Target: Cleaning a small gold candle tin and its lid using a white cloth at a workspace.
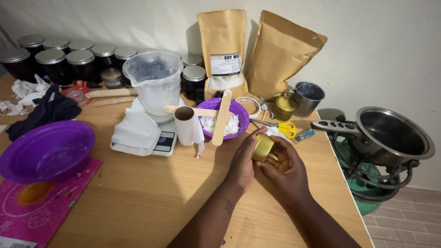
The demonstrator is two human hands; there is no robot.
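Both hands hold a small round gold tin (262, 147) tipped on its side over the wooden table (151, 202). My left hand (242, 161) cups it from the left, thumb reaching over the top. My right hand (285, 166) grips it from the right and below. Just behind the hands lie yellow-handled scissors (282, 127) and a small purple bowl (240, 114) of white wax flakes with wooden sticks (222, 117) laid across it.
A paper roll (185, 125), a scale (161, 142) under a plastic tub (156, 80), a large purple bowl (46, 149), dark lidded jars (59, 59), two brown pouches (257, 55), a metal cup (307, 97). A steel pot (390, 133) sits on a burner past the right edge.
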